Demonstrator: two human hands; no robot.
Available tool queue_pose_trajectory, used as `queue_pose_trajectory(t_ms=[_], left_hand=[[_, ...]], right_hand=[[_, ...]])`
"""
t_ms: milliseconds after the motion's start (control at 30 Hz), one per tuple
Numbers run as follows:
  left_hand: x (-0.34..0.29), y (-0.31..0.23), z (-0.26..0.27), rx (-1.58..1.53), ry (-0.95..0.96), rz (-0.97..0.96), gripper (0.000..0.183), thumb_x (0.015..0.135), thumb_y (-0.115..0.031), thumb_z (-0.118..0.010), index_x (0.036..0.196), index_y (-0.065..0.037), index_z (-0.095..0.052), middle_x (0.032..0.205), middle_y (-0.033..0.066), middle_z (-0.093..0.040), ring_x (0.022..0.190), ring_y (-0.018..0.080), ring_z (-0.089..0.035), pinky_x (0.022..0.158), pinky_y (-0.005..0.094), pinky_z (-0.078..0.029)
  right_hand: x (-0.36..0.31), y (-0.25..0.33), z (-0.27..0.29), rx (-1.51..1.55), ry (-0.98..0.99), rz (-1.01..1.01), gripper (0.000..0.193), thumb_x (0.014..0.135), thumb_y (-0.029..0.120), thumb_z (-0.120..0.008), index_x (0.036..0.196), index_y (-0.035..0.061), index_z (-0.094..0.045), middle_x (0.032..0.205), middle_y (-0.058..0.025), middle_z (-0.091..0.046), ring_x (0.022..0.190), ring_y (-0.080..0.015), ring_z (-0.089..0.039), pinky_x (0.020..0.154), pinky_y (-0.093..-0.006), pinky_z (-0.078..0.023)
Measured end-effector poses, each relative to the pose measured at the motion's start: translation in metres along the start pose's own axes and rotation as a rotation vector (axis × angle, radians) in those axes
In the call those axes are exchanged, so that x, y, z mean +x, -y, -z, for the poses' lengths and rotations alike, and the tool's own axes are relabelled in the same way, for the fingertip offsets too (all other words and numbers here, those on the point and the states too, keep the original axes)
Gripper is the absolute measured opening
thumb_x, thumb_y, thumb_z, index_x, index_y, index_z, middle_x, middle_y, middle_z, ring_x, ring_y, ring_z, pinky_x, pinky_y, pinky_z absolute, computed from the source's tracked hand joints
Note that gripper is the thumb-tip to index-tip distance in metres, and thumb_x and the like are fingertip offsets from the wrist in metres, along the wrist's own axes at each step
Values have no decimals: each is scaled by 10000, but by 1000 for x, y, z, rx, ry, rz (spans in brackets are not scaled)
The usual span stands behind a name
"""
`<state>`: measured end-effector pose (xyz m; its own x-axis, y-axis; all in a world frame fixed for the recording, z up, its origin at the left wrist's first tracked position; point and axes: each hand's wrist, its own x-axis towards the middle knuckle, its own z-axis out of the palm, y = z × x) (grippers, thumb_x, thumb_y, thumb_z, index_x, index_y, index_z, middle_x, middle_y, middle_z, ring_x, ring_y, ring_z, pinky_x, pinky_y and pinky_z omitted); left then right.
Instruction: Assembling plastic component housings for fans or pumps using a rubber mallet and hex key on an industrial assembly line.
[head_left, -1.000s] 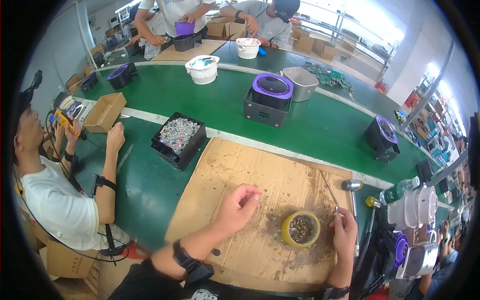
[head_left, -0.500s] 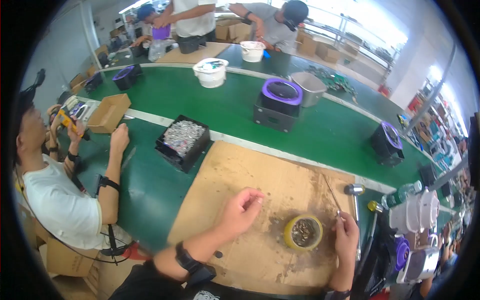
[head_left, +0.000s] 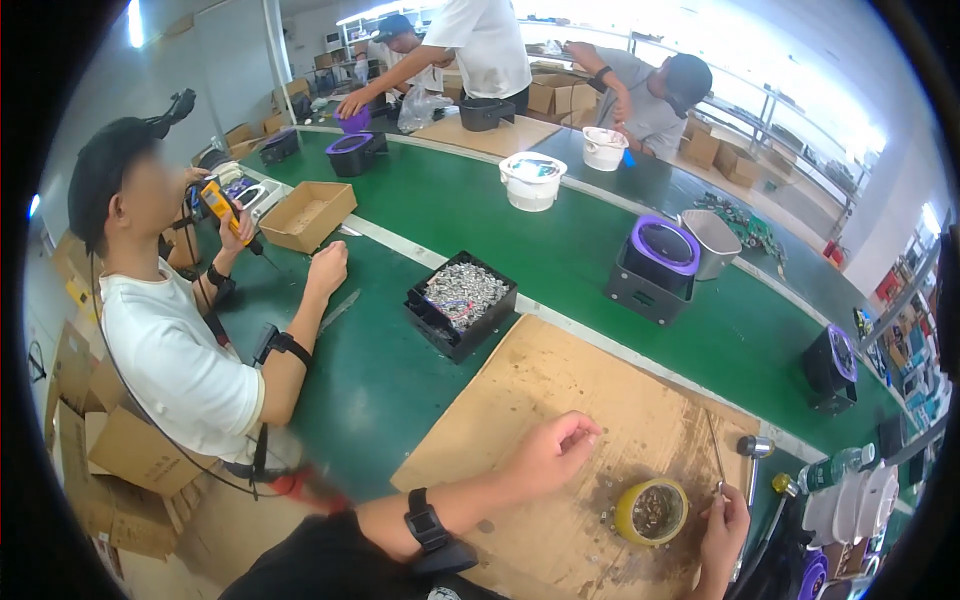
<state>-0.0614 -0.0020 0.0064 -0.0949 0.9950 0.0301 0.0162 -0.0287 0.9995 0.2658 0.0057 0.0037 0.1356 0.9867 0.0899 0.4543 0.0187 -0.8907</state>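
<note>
Green bench (head_left: 440,210) spans the middle of the frame. Co-worker (head_left: 180,340) at left, holding a yellow-and-black handheld device (head_left: 215,200). Cardboard sheet (head_left: 560,370) in front of you, lower centre to lower right. Purple-topped black appliance (head_left: 650,290) right of centre, black box (head_left: 480,335) of small metal parts mid-frame. Your left hand (head_left: 555,455) is over the cardboard, lower centre, fingers curled in; can't tell if anything's between them. Your right hand (head_left: 725,525), lower right, pinches the near end of a thin metal rod (head_left: 715,445), which points up the frame over the cardboard. Yellow ring (head_left: 625,515) sits just left of that hand, small metal pieces (head_left: 657,508) inside it.
</note>
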Motion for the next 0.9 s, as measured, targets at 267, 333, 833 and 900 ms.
queue_pose_trajectory(t_ms=[267, 333, 833, 900], left_hand=[[1, 2, 2, 45, 34, -15, 176, 988, -116, -595, 1139, -29, -623, 801, -30, -593, 694, 30, -519, 610, 212, -431], [2, 8, 2, 42, 23, -32, 172, 987, -108, -592, 1137, -29, -622, 801, -32, -592, 692, 30, -518, 607, 214, -431], [2, 6, 4, 15, -14, -67, 148, 956, -129, -595, 1063, -36, -635, 725, -6, -581, 638, 70, -513, 577, 266, -427], [2, 5, 5, 22, -7, -57, 148, 952, -132, -601, 1059, -36, -636, 729, -7, -584, 642, 69, -515, 579, 265, -430]], right_hand=[[1, -8, 3, 18, 18, 23, 230, 993, 69, -552, 1190, -39, -604, 799, -18, -565, 681, -85, -544, 615, -225, -427], [1, -3, 3, 15, 25, 33, 231, 993, 72, -554, 1190, -41, -603, 795, -17, -565, 680, -83, -544, 611, -223, -425], [-3, 9, 1, -124, 26, 138, 251, 986, 91, -573, 1200, -29, -622, 793, -35, -618, 677, -99, -531, 610, -256, -439], [-4, 11, 0, -86, 37, 115, 245, 986, 87, -567, 1195, -27, -625, 789, -34, -615, 672, -97, -526, 605, -254, -435]])
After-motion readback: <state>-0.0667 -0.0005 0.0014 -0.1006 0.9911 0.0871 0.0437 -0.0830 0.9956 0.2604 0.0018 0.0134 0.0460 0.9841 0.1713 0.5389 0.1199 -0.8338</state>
